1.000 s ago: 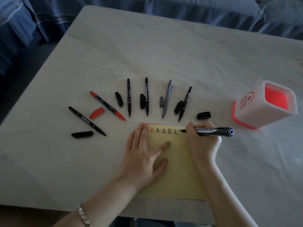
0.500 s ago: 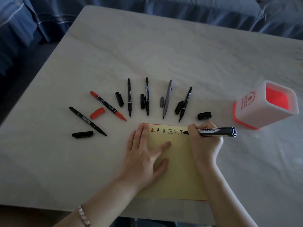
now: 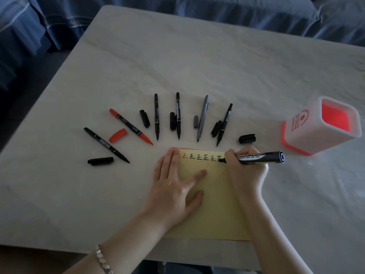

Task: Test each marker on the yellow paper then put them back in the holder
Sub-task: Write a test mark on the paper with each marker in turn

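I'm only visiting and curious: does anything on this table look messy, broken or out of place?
Nothing broken or spilled. The red marker and five others lie uncapped in a fan beyond the yellow paper, caps loose beside them, which looks deliberate.

Head-worn view, steeply down onto table [image 3: 197,56]

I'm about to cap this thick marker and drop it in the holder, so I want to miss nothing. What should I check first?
1. Thick marker gripped by right hand, tip on yellow paper: ok.
2. Left hand presses the paper flat: ok.
3. Last character complete: cannot tell, the tip covers it.
4. Loose black cap lying near the holder: ok.
5. Holder upright, nothing seen inside: ok.
6. Other markers capped: not ok, all six lie open beside their caps.
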{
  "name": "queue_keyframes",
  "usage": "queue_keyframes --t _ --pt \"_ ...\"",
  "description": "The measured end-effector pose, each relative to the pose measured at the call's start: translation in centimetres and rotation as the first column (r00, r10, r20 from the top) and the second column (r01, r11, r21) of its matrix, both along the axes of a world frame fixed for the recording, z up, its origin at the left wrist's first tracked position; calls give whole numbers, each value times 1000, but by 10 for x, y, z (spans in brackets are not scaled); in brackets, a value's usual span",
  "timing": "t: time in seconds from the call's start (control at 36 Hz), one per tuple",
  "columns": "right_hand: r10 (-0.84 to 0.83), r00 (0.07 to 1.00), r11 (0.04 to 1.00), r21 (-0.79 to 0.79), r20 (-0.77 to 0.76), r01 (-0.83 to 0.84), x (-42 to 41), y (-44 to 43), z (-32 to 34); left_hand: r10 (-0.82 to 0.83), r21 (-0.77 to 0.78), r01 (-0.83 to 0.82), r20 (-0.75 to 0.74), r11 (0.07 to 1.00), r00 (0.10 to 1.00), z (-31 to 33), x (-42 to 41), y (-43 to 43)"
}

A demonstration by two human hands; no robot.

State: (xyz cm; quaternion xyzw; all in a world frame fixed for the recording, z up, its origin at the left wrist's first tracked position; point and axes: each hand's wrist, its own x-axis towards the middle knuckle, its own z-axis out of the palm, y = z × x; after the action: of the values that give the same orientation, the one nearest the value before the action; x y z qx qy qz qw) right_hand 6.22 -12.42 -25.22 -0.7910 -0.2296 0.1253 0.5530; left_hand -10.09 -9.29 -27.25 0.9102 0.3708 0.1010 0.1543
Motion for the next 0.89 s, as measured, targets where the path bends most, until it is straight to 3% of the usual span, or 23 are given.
queue_keyframes --t 0.33,0.61,0.81,0.89 --pt "-104 992 994 -35 68 107 4 -1 -4 6 4 -6 -13 1000 1000 -1 1 0" --pt "-157 957 975 115 -243 189 20 -6 11 -2 24 3 -46 1000 999 -1 1 0" --pt "-34 988 997 -71 -151 23 52 -24 33 -17 34 18 -40 999 999 1 0 -1" --pt "14 979 994 -102 -206 -36 58 -28 44 -49 52 51 -45 997 998 2 1 -1"
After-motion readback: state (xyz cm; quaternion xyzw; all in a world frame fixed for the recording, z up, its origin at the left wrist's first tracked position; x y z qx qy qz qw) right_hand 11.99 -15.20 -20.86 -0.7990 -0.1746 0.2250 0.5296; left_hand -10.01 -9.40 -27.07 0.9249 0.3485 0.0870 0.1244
